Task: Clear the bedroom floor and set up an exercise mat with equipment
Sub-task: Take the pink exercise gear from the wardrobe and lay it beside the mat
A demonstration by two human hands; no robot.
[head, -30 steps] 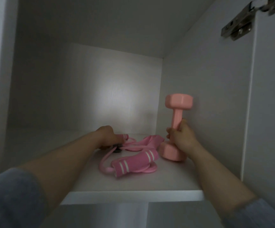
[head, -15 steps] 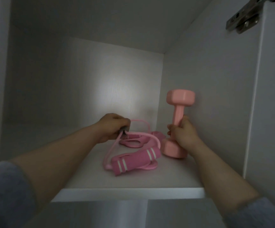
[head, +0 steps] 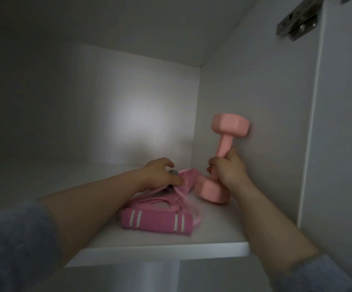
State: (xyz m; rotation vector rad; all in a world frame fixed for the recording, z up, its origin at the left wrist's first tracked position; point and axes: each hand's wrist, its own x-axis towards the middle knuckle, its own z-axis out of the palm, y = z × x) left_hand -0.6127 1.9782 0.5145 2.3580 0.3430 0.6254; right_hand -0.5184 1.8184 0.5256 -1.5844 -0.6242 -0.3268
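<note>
Both hands inside white cabinet, on shelf (head: 213, 232). R hand (head: 229, 171) clamped on handle of pink dumbbell (head: 223, 148); dumbbell tilted, top head against right wall, bottom head at/near shelf, contact unclear. L hand (head: 160, 174) fingers curled over far end of pink resistance band set (head: 160, 216), small grey part under fingertips; grip loose, can't tell if closed. Band's foam handle w/ white stripes lies near shelf front edge, left of dumbbell. Hinge (head: 297, 20) top right.
</note>
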